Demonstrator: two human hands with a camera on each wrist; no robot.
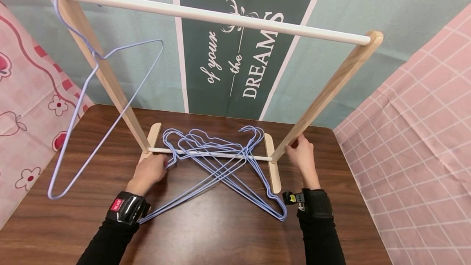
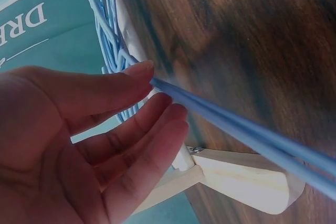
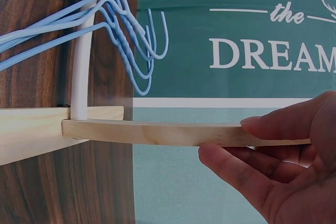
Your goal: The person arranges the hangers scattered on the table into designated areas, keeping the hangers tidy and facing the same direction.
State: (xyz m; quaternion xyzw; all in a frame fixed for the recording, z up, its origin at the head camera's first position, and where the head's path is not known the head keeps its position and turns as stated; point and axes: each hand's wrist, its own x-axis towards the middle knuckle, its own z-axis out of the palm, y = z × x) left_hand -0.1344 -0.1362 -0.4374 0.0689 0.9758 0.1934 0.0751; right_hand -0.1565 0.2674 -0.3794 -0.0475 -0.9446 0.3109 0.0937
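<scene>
On the far left one blue hanger hangs from the white top bar of the wooden rack, something only your head camera shows. Your left hand reaches into the pile of blue hangers lying on the brown table over the rack's low white rod; up close, your thumb and fingers pinch the blue wires. Your right hand holds the right wooden leg, and up close its thumb and fingers curl around the wood.
</scene>
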